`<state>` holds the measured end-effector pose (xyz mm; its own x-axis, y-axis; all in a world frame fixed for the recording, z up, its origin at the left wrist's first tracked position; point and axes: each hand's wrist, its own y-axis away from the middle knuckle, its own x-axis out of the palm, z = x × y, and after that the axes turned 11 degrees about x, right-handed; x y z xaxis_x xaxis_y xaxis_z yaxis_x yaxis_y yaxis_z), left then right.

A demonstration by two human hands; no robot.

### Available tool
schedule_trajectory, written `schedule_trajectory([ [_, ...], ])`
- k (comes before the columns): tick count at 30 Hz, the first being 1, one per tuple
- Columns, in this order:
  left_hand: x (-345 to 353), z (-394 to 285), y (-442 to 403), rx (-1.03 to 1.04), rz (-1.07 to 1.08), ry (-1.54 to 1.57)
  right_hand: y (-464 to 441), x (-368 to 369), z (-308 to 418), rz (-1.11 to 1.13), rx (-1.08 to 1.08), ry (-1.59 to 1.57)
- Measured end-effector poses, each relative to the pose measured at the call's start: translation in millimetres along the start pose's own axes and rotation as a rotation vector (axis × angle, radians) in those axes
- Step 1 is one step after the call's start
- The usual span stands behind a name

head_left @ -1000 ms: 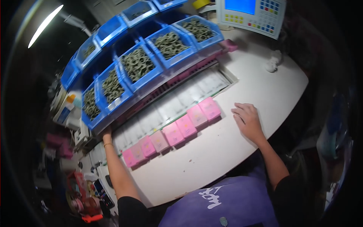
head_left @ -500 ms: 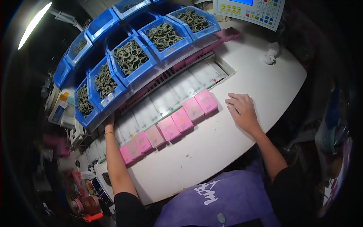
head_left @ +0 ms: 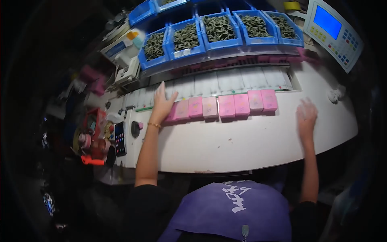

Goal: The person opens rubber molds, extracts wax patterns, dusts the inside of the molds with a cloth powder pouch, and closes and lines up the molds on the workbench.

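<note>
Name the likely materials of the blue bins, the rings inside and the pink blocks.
Blue bins: probably moulded plastic; glossy highlights on smooth walls. Rings: dull grey-green, perhaps rubber or coated metal; too small to settle. Pink blocks: matte, with flat faces and straight edges, possibly card, foam or plastic; I can't say which.

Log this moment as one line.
pink blocks: row on tabletop | left hand: at row's left end, open | right hand: beyond right end, blurred | front blue bins: hold rings

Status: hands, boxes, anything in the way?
Left hand open at left end of pink boxes. Right hand blurred, beyond their right end. Boxes in a row; nothing visibly blocking.
</note>
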<state>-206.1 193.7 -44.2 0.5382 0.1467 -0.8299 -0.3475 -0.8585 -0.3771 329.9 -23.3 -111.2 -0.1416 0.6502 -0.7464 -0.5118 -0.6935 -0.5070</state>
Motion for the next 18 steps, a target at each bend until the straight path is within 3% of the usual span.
schedule_trajectory([
  [4, -16.1, -44.7, 84.3, -0.055, 0.018, 0.049, -55.6, -2.1, -86.4, -0.279, 0.007, 0.568],
  [6, -8.3, -51.7, 118.9, -0.087, 0.016, 0.043, -78.4, -19.7, -100.9, -0.285, 0.167, 0.694],
  [7, 3.9, -51.0, 137.8, -0.135, -0.016, 0.022, -90.3, -20.0, -125.2, -0.27, 0.177, 0.68],
  [9, 10.4, -56.1, 144.4, -0.207, -0.011, 0.002, -115.9, -20.9, -167.7, -0.034, 0.43, 0.659],
  [13, 19.3, -70.3, 114.0, -0.229, -0.055, -0.128, -124.6, -35.5, -158.1, 0.05, 0.451, 0.556],
  [18, 25.7, -76.2, 90.0, -0.277, -0.029, 0.015, -122.8, -35.3, -165.3, 0.05, 0.426, 0.446],
])
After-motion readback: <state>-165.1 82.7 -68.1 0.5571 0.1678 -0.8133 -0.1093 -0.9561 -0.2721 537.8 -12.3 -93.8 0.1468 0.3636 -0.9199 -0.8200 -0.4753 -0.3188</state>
